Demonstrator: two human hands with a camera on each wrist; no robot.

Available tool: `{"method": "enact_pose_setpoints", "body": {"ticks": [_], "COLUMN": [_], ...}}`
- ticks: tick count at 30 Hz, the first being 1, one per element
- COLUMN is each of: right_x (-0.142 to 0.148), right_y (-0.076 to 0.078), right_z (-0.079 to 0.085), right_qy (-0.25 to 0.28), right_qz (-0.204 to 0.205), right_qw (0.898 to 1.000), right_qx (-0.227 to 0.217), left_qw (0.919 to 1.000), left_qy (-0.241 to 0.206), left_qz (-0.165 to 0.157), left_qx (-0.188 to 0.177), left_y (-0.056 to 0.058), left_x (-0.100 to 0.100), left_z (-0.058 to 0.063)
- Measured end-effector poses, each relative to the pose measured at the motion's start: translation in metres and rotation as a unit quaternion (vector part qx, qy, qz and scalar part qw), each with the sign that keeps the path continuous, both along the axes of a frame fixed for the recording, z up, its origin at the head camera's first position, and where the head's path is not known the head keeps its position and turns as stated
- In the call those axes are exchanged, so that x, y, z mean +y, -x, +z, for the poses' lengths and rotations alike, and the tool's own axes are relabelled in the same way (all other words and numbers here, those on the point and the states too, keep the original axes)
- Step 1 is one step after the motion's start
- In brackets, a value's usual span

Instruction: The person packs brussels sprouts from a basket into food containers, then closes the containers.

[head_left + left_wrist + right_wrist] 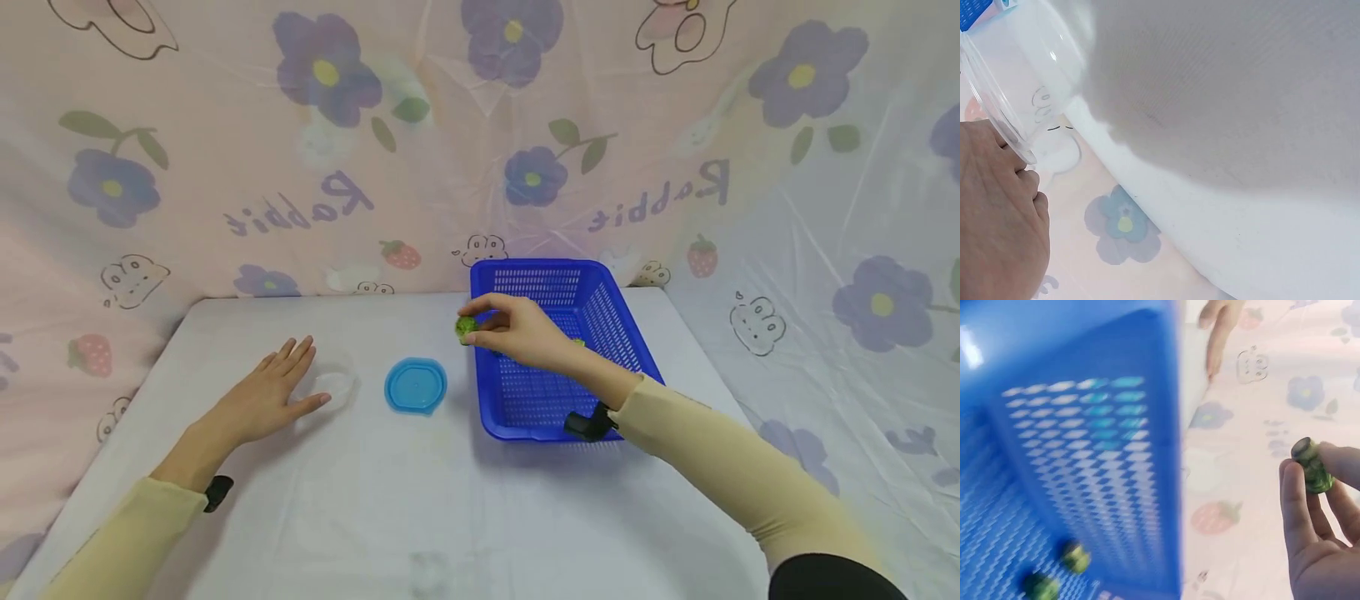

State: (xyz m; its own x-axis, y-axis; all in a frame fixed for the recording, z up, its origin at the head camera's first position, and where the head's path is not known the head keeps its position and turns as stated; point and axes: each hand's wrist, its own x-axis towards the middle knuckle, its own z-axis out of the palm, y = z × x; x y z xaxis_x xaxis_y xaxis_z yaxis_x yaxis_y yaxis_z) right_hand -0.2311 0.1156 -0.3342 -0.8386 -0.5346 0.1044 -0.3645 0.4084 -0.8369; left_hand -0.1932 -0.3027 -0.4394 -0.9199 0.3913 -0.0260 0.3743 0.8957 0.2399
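Observation:
My right hand (pixel 525 333) pinches a small broccoli floret (pixel 465 330) between thumb and fingertips, above the left rim of a blue plastic basket (pixel 491 408). In the right wrist view the cut stem end of the floret (pixel 1314 469) faces up. Two more green florets (pixel 1076 557) lie on the basket floor. On the left, my left hand (pixel 262 392) has its fingers extended and the thumb spread beside a clear plastic container (pixel 337 385). The left wrist view shows the container's rim (pixel 1000 100) against that hand; the fingertips are hidden there.
A light blue lid (pixel 416 386) lies on the white table (pixel 360 500) between the container and the basket. Behind the table hangs a curtain (pixel 420 183) printed with flowers and rabbits, which also runs along both sides.

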Motion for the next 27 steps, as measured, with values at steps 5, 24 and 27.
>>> {"method": "enact_pose_setpoints", "body": {"ticks": [5,24,27], "right_x": [-0.039,-0.161,-0.176], "right_y": [0.004,0.033,0.037], "right_z": [0.003,-0.039,-0.05], "right_qy": [0.027,-0.022,-0.038], "right_qz": [0.027,0.052,0.06], "right_qw": [0.999,0.998,0.997], "right_qx": [0.003,-0.023,-0.021], "left_qw": [1.0,0.9999,0.9999], "left_qy": [0.003,0.013,0.014], "left_qz": [0.001,0.005,0.004], "left_qx": [0.0,-0.009,-0.008], "left_y": [0.0,0.003,0.002], "left_x": [0.0,0.003,0.002], "left_z": [0.0,0.004,0.004]}}
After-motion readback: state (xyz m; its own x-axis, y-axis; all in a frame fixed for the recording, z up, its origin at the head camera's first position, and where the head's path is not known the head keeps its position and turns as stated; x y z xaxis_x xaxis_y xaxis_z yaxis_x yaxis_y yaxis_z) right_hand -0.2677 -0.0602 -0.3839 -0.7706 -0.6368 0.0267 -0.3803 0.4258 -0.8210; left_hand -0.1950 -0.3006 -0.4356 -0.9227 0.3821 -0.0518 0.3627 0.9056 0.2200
